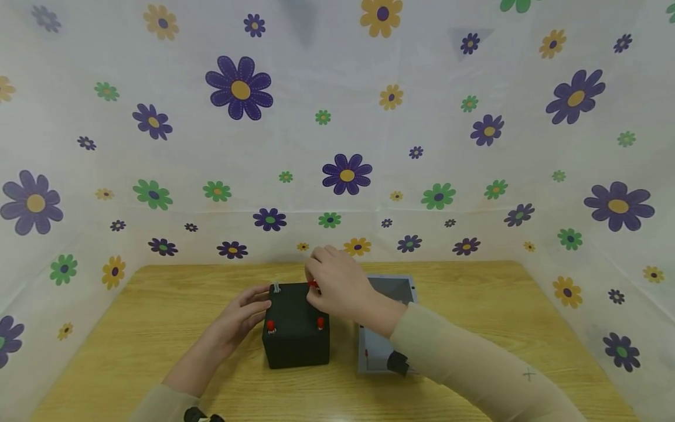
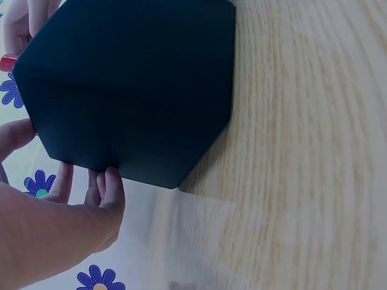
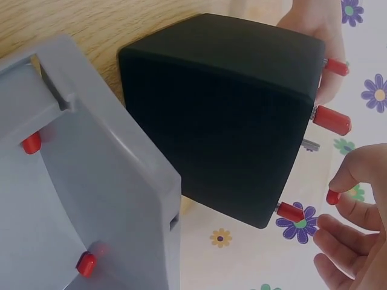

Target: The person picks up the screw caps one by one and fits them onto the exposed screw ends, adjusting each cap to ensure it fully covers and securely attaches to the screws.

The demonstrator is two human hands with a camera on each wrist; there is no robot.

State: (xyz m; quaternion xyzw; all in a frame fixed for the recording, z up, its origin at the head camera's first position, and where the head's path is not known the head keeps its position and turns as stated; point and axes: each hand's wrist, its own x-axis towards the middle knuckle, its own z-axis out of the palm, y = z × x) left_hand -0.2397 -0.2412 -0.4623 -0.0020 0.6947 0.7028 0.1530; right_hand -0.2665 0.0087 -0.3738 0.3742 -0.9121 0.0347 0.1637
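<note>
A black box (image 1: 295, 308) stands on the table with small posts near its top corners. Red caps cover three posts, one being the front-left cap (image 1: 270, 326); the back-left metal post (image 1: 276, 288) is bare. My left hand (image 1: 237, 319) rests its fingertips against the box's left side, also seen in the left wrist view. Above the back-right corner, my right hand (image 1: 337, 281) pinches a loose red cap (image 3: 332, 197) between thumb and forefinger. In the right wrist view this cap is apart from the posts.
A grey bin (image 1: 374, 351) stands right of the box, partly hidden under my right forearm. Several red caps, such as one red cap (image 3: 86, 264), lie inside it. The wooden table (image 1: 158, 310) meets a flowered curtain (image 1: 295, 140) at the back and sides.
</note>
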